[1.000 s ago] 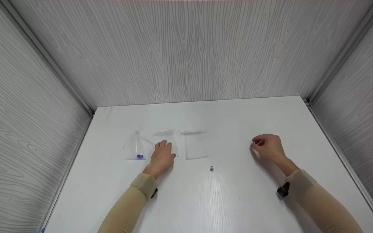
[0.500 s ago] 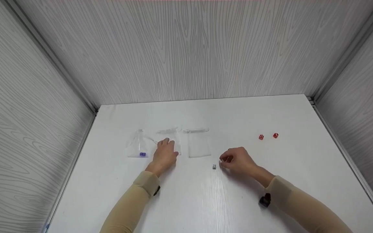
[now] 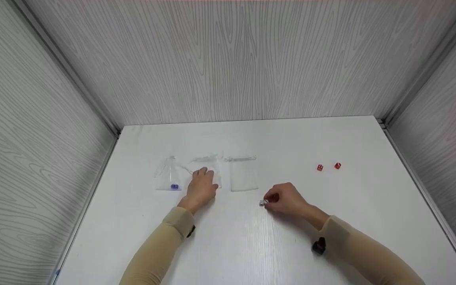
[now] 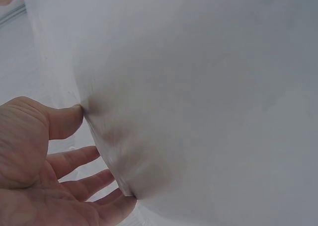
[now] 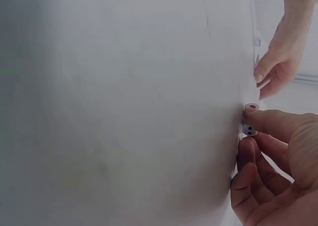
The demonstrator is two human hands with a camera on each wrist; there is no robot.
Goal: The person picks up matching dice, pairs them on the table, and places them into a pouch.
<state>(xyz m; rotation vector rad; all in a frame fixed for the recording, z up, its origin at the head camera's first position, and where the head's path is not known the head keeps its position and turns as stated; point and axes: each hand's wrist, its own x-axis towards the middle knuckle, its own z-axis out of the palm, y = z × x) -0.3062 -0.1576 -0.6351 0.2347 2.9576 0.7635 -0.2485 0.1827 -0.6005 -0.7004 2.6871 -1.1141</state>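
In the head view, my right hand (image 3: 285, 198) pinches a white die (image 5: 249, 130) between thumb and forefinger at the table surface. Right beside it sits a second white die (image 5: 252, 107). My left hand (image 3: 201, 188) rests on a clear plastic bag (image 3: 207, 158), fingers spread and touching down; the hand covers part of the bag. To its left lies another clear bag (image 3: 168, 170) with two purple dice (image 3: 174, 186) at its bottom. A third clear bag (image 3: 244, 174) lies flat between the two hands.
Two red dice, one (image 3: 320, 167) and another (image 3: 337, 166), lie apart on the white table (image 3: 228, 245) at the right. Grey wood-grain panels (image 3: 228, 59) wall the back and both sides.
My right hand has moved left from the red dice, uncovering them, to the lone white die; two white dice now sit side by side there. The left hand stays put.
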